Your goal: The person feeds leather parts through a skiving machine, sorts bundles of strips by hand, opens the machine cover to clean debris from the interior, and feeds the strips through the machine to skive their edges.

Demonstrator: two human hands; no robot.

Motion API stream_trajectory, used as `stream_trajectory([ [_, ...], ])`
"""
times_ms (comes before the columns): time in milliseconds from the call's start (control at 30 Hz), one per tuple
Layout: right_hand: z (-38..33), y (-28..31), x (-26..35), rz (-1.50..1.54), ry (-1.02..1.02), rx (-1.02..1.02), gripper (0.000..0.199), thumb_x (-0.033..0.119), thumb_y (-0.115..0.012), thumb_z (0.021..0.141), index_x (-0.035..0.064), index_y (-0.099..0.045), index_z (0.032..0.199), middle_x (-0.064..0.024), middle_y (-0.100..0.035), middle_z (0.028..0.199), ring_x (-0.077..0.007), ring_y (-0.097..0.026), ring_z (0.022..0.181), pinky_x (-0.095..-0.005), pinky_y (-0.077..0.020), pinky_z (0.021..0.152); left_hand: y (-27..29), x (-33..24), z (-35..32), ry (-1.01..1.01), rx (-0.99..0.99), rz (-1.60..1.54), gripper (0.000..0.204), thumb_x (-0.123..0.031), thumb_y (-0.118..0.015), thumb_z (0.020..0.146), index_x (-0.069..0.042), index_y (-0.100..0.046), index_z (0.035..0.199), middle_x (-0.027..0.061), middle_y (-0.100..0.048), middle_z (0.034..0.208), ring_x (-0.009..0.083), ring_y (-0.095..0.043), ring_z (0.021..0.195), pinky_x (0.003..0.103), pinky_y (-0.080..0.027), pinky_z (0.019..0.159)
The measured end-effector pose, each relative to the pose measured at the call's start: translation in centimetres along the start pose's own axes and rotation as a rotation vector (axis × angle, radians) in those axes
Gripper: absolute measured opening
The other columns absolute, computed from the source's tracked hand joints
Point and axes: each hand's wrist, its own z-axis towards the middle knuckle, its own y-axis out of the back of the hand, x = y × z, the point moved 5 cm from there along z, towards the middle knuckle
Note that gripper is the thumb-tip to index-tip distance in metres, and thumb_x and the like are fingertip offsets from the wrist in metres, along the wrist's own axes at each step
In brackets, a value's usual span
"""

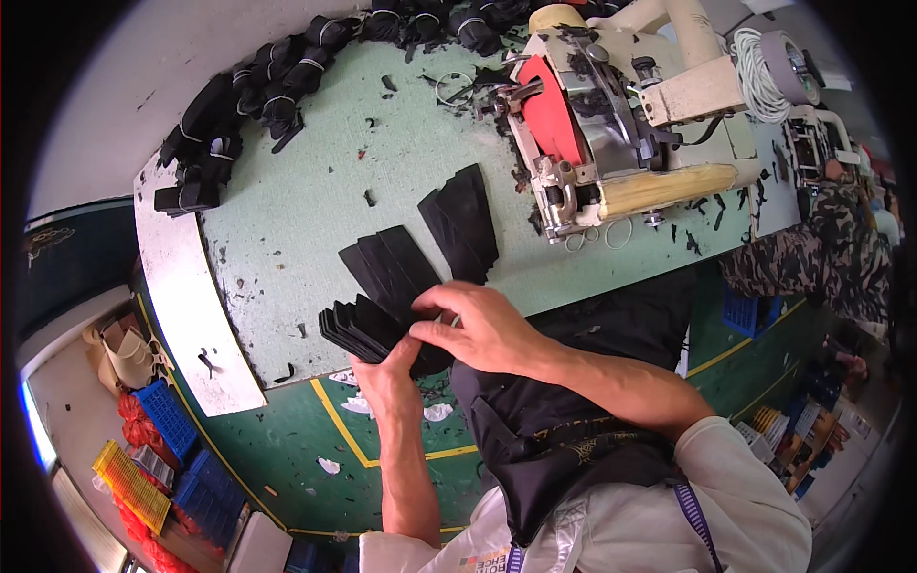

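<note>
Pale green table (315, 191), scuffed and littered with black scraps, a white strip (186, 296) along its left edge. Beyond the edge, green floor (287, 449) with yellow lines and bits of white litter. At the far side sits a cream sewing machine (611, 105) with a red plate, rubber bands lying loose by its base. Banded bundles (248, 95) of black pieces curve round the table's top-left rim.

Down on the floor, lower left: blue crates (167, 415) and a yellow crate (129, 482); their contents are too small to tell. Another blue crate (745, 310) under the table at right.

Now the hands: left hand (387, 368) curled under a fanned stack (368, 320) of black pieces at the near table edge, gripping it. Right hand (478, 325) on top, fingers pinching the pieces. A second fan (463, 224) lies just beyond, untouched.
</note>
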Motion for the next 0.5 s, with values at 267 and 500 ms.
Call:
stream_trajectory([
  [267, 0.0, -0.4, -1.4, 0.217, -0.307, 0.128, 0.025, 0.016, -0.064, 0.088, -0.0035, -0.065, 0.103, -0.0084, -0.069, 0.087, -0.0098, -0.063, 0.079, -0.0253, -0.0493, 0.071, -0.7, -1.2, -1.1, 0.068, 0.060, 0.018, 0.027, 0.002, -0.066, 0.074, 0.000, -0.061, 0.100, 0.0058, -0.064, 0.092, 0.0169, -0.062, 0.082, 0.029, -0.050, 0.076],
  [500, 0.4, -0.3, -4.3, 0.365, -0.438, -0.059, 0.017, 0.014, -0.059, 0.088, 0.0000, -0.067, 0.093, 0.0064, -0.055, 0.069, -0.0020, -0.045, 0.063, -0.0222, -0.0376, 0.055, 3.1, 0.5, -0.4, 0.179, -0.032, -0.348, 0.027, 0.000, -0.063, 0.081, 0.003, -0.059, 0.107, 0.0118, -0.066, 0.096, 0.0231, -0.066, 0.083, 0.036, -0.055, 0.075],
])
